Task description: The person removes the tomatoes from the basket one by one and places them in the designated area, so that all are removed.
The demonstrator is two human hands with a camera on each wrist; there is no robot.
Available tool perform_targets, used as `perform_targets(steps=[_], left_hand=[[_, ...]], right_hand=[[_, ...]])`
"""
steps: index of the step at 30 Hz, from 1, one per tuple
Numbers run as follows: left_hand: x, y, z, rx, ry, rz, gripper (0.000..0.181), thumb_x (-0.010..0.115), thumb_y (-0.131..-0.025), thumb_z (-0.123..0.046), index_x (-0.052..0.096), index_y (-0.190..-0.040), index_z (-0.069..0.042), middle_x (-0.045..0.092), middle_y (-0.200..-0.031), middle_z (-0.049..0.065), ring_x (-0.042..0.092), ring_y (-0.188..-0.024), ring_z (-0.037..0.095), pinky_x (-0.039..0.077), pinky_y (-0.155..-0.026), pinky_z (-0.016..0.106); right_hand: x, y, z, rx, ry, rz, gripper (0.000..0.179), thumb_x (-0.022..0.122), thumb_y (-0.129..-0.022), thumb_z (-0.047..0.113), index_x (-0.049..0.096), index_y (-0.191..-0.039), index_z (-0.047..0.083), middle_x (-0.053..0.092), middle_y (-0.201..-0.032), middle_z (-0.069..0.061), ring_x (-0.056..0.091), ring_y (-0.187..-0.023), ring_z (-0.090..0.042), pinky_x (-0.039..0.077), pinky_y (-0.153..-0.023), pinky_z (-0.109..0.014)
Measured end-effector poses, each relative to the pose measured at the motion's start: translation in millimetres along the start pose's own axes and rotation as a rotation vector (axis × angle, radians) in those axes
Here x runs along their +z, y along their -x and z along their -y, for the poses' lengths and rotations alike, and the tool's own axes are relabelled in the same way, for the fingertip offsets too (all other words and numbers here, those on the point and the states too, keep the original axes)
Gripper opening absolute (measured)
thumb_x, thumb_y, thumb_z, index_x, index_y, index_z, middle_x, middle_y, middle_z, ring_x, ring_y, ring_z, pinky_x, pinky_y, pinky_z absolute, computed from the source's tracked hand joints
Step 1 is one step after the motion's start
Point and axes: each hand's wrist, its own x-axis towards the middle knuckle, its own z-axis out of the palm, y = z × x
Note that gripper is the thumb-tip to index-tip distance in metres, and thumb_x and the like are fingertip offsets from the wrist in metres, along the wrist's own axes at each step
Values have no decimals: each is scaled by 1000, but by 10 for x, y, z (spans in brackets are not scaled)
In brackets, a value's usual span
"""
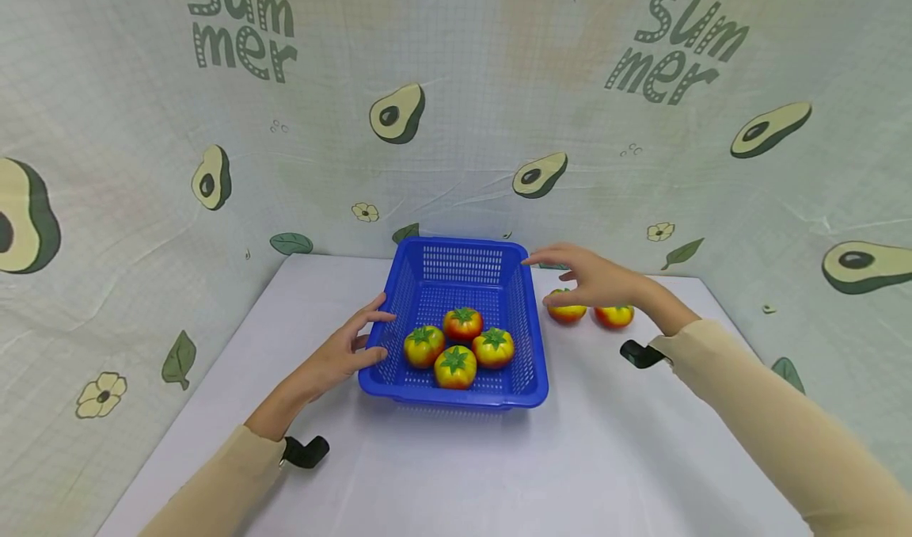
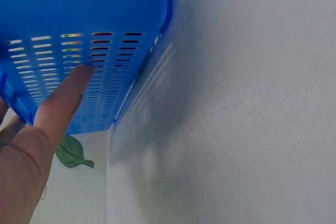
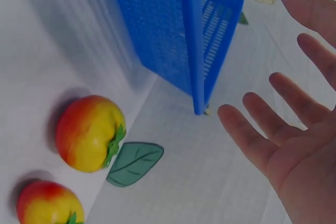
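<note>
A blue plastic basket (image 1: 456, 401) with slotted walls stands on the white table, and several red-and-yellow tomatoes (image 1: 456, 367) with green star-shaped tops lie in its near half. At the basket's left rim, my left hand (image 1: 335, 356) grips the side. In the left wrist view, one digit of that hand (image 2: 55, 111) presses the slotted outer wall, while the others are partly hidden. My right hand (image 1: 598, 277) hovers right of the basket with fingers spread and holds nothing. Below it, two more tomatoes, one nearer the basket (image 1: 567, 314) and one farther right (image 1: 614, 317), rest on the table.
A pale cloth (image 1: 456, 165) printed with avocados, leaves and lettering hangs behind the table and along both sides. The basket's far end stands close to this cloth. Bare white tabletop (image 1: 456, 474) lies in front of the basket.
</note>
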Motion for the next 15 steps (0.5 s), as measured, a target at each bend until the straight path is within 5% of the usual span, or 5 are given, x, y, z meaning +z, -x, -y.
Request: perform_targets(steps=[15], left_hand=[[-2, 6, 1, 13, -7, -5, 57, 65, -104, -9, 45, -157, -10, 3, -180, 4, 31, -152, 59, 40, -116, 66]], right_hand=[[240, -547, 351, -39, -69, 233, 67, 80, -95, 18, 52, -156, 17, 46, -159, -13, 47, -144, -36, 58, -104, -49]])
